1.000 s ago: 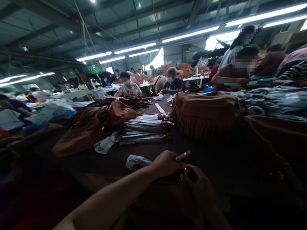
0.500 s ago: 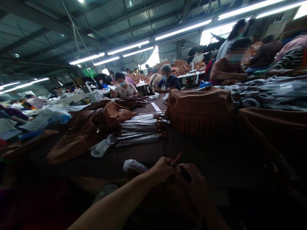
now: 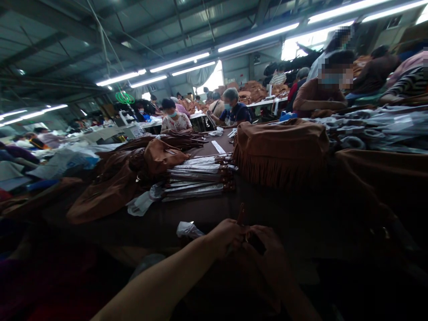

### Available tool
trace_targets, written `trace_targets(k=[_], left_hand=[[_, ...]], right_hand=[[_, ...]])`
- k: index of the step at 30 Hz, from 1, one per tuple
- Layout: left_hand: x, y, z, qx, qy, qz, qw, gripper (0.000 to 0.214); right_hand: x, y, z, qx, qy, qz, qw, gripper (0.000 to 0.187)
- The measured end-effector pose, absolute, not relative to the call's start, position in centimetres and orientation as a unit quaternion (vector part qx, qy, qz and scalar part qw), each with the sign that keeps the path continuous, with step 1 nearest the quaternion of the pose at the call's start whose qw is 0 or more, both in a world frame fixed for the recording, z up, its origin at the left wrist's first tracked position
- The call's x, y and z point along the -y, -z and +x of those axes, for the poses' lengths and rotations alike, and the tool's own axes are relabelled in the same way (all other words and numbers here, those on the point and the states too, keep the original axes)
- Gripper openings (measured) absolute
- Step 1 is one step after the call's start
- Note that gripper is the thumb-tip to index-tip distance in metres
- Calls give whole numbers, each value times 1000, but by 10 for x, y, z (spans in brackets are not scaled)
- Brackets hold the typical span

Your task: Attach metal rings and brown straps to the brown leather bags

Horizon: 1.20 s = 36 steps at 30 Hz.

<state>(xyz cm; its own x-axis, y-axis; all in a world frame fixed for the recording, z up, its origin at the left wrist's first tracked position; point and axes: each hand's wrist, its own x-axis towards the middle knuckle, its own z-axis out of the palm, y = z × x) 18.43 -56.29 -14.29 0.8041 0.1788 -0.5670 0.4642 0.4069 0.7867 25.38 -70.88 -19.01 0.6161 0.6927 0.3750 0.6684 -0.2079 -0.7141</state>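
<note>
My left hand [image 3: 228,237] is closed around a narrow brown leather strap [image 3: 241,214], whose end sticks up above the fingers. Right beside it, nearly touching, my right hand [image 3: 268,249] has its fingers curled. A small metal ring [image 3: 248,236] glints between the two hands. What the right fingers hold is too dark to make out. Dim brown material hangs below the hands. Just left of my left hand lies a piece wrapped in white plastic [image 3: 189,229].
Wrapped straps [image 3: 197,178] lie stacked on the dark table [image 3: 207,213]. A fringed brown bag [image 3: 281,147] stands at the right, brown bags [image 3: 103,191] at the left. Plastic-wrapped pieces [image 3: 374,129] pile up far right. Co-workers [image 3: 234,109] sit beyond the table.
The strap end above my left hand has swung from leaning right to nearly upright. Both hands stay close together, and the metal ring shows more clearly now. The view has shifted slightly.
</note>
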Motion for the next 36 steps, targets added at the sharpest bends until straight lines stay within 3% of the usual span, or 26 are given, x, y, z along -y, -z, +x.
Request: trace_targets(k=[8, 26, 32, 36], left_hand=[[563, 141, 184, -311, 126, 495, 801, 39], [567, 134, 174, -271, 82, 530, 799, 28], [566, 153, 170, -253, 35, 549, 796, 30], [570, 163, 163, -232, -9, 560, 795, 36]], right_hand=[[711, 195, 253, 413, -19, -773, 481, 32], [712, 191, 250, 431, -54, -760, 483, 22], [709, 198, 249, 370, -66, -779, 502, 45], [710, 199, 249, 394, -50, -765, 507, 33]])
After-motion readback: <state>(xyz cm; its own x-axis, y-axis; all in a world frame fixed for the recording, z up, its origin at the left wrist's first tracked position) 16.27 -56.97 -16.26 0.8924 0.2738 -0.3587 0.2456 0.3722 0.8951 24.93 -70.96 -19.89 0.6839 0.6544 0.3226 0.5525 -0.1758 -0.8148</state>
